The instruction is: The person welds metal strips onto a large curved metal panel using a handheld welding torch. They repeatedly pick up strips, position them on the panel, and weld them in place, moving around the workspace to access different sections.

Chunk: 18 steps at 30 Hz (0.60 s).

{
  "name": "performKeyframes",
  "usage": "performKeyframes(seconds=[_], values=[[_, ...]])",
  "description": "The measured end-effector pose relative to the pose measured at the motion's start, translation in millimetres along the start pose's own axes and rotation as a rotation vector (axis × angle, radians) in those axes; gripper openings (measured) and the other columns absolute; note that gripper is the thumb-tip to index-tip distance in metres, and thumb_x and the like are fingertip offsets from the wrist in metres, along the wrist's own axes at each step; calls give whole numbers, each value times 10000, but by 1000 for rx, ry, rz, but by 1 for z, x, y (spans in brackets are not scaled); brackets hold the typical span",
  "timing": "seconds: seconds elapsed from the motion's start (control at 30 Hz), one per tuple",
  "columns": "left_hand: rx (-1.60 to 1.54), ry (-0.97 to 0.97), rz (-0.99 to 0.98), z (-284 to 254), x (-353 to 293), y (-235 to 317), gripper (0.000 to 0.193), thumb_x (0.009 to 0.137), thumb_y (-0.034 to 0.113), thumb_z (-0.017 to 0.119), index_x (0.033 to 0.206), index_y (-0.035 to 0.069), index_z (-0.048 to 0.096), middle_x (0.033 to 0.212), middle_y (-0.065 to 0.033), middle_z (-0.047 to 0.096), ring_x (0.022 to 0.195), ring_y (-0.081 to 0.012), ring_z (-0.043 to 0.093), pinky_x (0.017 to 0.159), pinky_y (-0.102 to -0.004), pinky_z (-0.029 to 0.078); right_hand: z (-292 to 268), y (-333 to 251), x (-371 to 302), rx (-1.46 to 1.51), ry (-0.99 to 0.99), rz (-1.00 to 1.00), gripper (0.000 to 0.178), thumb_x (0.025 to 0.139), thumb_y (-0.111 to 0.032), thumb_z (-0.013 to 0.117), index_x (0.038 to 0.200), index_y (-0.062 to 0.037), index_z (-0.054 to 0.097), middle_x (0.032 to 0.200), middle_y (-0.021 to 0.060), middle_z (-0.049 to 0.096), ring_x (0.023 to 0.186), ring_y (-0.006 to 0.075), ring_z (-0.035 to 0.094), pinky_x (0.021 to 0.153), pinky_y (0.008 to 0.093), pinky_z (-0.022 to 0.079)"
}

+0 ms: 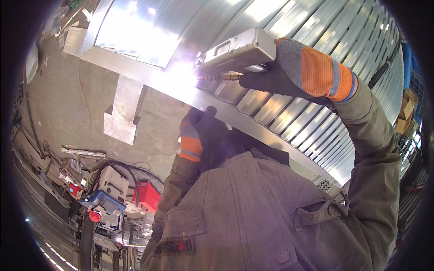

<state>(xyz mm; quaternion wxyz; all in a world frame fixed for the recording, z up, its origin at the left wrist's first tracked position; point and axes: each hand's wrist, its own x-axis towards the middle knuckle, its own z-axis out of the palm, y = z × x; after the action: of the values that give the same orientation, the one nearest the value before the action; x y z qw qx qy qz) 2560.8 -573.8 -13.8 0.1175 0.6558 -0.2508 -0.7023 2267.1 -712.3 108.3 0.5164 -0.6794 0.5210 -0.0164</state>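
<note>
My right hand [298,72], in a grey and orange work glove, grips a silver, box-shaped welding gun [242,52] with a brass-coloured nozzle. A white-violet glare burns at the nozzle's tip, over the edge of a large silver metal panel [325,49] with ribbed slats. It washes out the spot where tip and metal meet. Just below that edge is my left hand [194,131] in a matching glove. Its dark fingers are curled, with the tips up by the panel's flat border strip [257,119]. Shadow hides whatever they hold.
Beyond the panel, a T-shaped sheet-metal piece [123,108] sticks out over the concrete floor [72,99]. At lower left stand a red machine [147,195], a blue case [106,201] and tangled cables. Cardboard boxes [405,113] are at far right.
</note>
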Motion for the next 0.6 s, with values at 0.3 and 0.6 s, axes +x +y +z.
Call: performKeyframes(seconds=[0.3, 0.6], values=[[40, -7, 16, 0, 1, 5, 396, 1056, 247, 728, 1263, -90, 709, 1090, -133, 782, 935, -167, 714, 815, -336, 590, -14, -14, 7, -61, -123, 131, 499, 1027, -471, 731, 1390, -128, 725, 1081, 121, 822, 983, 236, 799, 886, 369, 627], [-119, -33, -23, 3, -2, 9, 357, 1057, 166, 705, 1267, -121, 689, 1115, -162, 780, 960, -196, 741, 844, -345, 614, -12, -21, 9, -129, -6, 26, 433, 992, -337, 795, 1311, -48, 746, 982, 128, 820, 853, 209, 807, 754, 351, 656]])
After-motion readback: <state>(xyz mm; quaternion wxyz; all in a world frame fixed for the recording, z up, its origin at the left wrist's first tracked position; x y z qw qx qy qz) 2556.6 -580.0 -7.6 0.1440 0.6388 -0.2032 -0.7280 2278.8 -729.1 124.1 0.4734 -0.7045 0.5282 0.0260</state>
